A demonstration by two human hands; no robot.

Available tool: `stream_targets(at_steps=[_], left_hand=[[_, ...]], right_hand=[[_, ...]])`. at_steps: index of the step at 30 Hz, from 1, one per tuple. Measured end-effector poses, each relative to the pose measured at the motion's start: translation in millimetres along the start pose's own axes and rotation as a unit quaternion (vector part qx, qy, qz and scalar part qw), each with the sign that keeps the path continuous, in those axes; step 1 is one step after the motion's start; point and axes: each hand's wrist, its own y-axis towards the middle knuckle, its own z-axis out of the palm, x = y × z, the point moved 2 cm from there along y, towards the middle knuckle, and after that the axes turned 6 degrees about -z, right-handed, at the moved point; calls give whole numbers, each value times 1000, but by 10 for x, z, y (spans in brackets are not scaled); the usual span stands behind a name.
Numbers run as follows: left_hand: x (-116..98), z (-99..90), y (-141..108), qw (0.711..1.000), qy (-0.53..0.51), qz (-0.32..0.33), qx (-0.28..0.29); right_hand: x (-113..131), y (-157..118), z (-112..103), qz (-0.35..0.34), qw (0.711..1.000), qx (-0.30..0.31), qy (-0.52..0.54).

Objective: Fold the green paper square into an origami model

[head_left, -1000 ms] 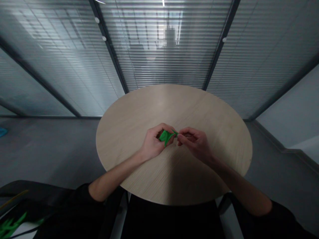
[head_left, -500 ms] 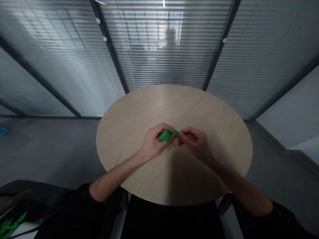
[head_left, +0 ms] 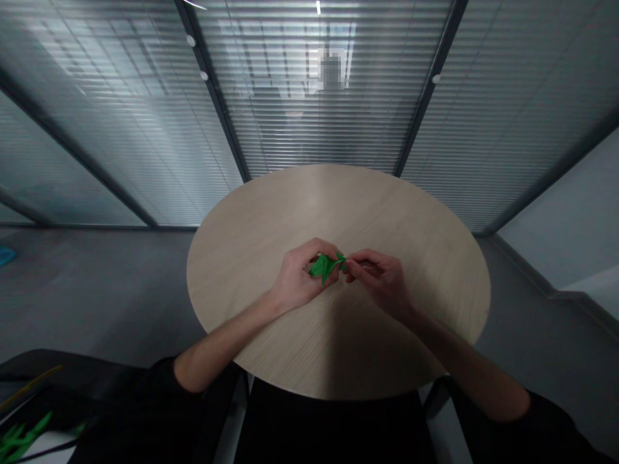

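Closest in, down at the person's left, there's some spiky green stuff (head_left: 24, 437) next to a white item (head_left: 51, 446), with a thin yellow strip (head_left: 31, 386) just above. Too dark to tell what any of it is, but it's within easy reach of that arm, so handy spot I guess

Bit further in, both hands are up over the round table (head_left: 314, 200), and that's where the small green piece (head_left: 320, 267) is, right between them. Left hand (head_left: 296, 277) is curled around the wider leafy-looking part, fingers one side and thumb the other, which I reckon makes a little cradle so it doesn't wobble. Right hand (head_left: 384, 277) has thumb and fingertips pinched at the narrow end, other fingers tucked in. Makes sense imo, a skinny tip wants a pinch, not a fist. Whether the tip is properly clamped or just touched, can't tell from here. Having it near the middle also means both arms reach about evenly

Past that there's grey floor (head_left: 97, 290) with a blue thing (head_left: 6, 256) way off left, then blinds (head_left: 329, 138) behind glass, blurry shape up there, no clue if it's a reflection
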Motion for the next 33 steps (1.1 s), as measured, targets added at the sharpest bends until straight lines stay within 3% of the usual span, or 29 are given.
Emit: stream_targets(at_steps=[6,21,33], left_hand=[[-5,-13,10,995,60,77,10],[10,21,-22,994,105,39,-11],[13,29,-41,987,141,77,-18]], right_hand=[[-4,-8,-17,-66,996,-9,-63],[-4,-22,8,-81,994,-6,-67],[-19,-23,5,-53,997,-11,-58]])
